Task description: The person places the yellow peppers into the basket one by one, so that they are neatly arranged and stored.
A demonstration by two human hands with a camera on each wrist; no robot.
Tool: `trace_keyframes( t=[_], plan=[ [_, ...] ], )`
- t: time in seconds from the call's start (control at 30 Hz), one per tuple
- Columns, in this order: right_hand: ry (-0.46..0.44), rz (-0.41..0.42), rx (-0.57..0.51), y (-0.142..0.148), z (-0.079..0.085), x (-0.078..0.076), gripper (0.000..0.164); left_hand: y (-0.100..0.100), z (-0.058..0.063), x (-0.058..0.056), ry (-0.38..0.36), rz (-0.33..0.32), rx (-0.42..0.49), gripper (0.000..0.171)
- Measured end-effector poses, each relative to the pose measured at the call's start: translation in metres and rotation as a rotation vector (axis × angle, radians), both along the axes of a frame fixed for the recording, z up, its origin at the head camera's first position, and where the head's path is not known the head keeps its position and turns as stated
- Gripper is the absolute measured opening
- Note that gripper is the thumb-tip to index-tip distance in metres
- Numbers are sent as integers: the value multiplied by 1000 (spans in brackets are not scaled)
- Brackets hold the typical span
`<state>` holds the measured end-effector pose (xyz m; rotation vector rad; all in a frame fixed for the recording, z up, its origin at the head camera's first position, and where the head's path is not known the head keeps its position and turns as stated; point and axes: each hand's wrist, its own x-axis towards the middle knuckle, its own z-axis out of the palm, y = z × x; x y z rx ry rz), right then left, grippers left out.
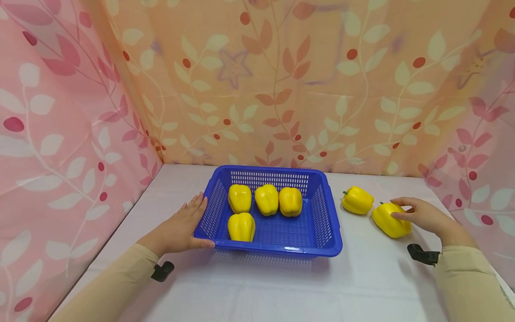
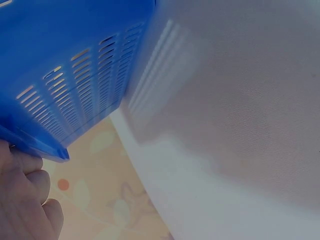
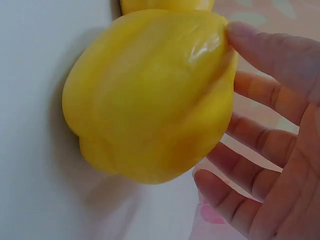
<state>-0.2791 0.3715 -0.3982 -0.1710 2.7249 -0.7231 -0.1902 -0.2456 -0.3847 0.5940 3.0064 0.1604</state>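
Note:
A blue plastic basket [image 1: 277, 248] holds several yellow bell peppers, such as this one at its front left [image 1: 241, 227]. Along the basket's left rim rests my left hand [image 1: 181, 228], fingers extended and thumb at the front corner; the left wrist view shows its fingers [image 2: 37, 182] against the rim. To the right, my right hand [image 1: 426, 217] holds a yellow bell pepper [image 1: 389, 221] lying on its side on the table. The thumb touches this pepper [image 3: 150, 100] in the right wrist view, and the fingers reach behind it, their tips partly hidden.
Another yellow bell pepper [image 1: 357, 200] lies between the basket and the held one, its stem pointing left. A white cloth covers the table [image 1: 281, 290]. Patterned curtains stand behind [image 1: 273, 89] and on both sides.

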Motion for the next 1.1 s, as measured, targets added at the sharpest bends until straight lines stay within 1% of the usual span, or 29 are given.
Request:
trace_keyframes(
  t=[0.17,0.4,0.7,0.8,0.93,1.1],
  plan=[
    [17,6,8,0,-4,3,79,1,1,0,0,-4,-3,121],
    [82,15,15,-1,-11,11,71,1,3,1,-7,-1,-1,121],
    [63,-33,-34,-6,-27,21,81,1,2,1,-6,3,1,121],
    [84,-32,-39,-7,-32,25,85,1,3,1,-7,3,2,121],
    [116,-34,-87,-10,-36,29,89,2,3,1,-9,5,4,121],
    [166,-40,-138,-12,-39,32,91,1,3,1,-6,3,0,121]
  ],
)
